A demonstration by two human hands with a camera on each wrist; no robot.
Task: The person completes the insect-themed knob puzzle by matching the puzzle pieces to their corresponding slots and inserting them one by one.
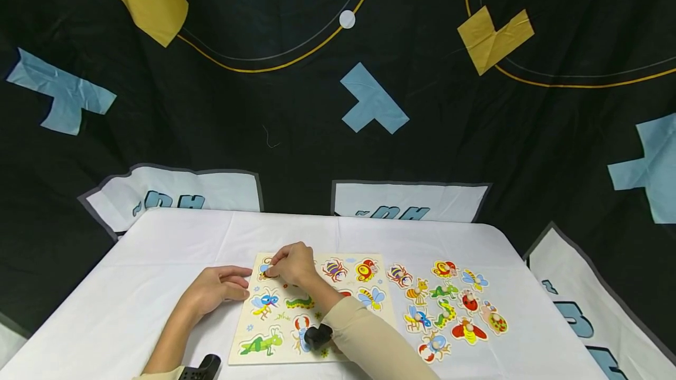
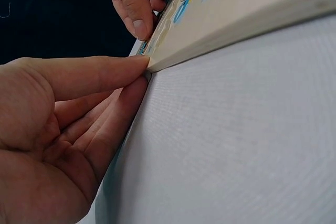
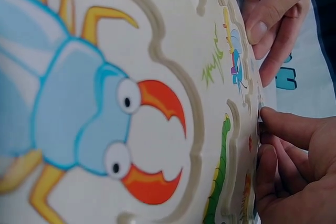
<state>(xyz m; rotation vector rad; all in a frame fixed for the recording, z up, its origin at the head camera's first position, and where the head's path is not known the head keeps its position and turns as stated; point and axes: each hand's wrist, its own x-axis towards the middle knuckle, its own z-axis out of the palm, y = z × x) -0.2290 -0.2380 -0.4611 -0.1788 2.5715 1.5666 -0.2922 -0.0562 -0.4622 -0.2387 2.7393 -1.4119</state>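
A pale wooden peg puzzle board [image 1: 247,314] with insect pictures lies on the white-covered table. At its far left corner my right hand [image 1: 296,264] pinches a small insect puzzle piece [image 1: 263,271] with blue and orange parts; the fingertips mostly hide it. My left hand [image 1: 213,291] is at the board's left edge. In the left wrist view its thumb and a finger [image 2: 137,80] pinch that edge. A blue beetle picture [image 3: 79,98] with red pincers fills the near side of the right wrist view, inside a routed outline.
Several loose insect pieces lie right of the board, among them a spider [image 1: 399,275], a ladybug [image 1: 469,301], a red-winged insect [image 1: 469,331] and a blue beetle [image 1: 434,347]. Behind the white table [image 1: 174,239] hangs a black cloth [image 1: 296,133] with taped shapes.
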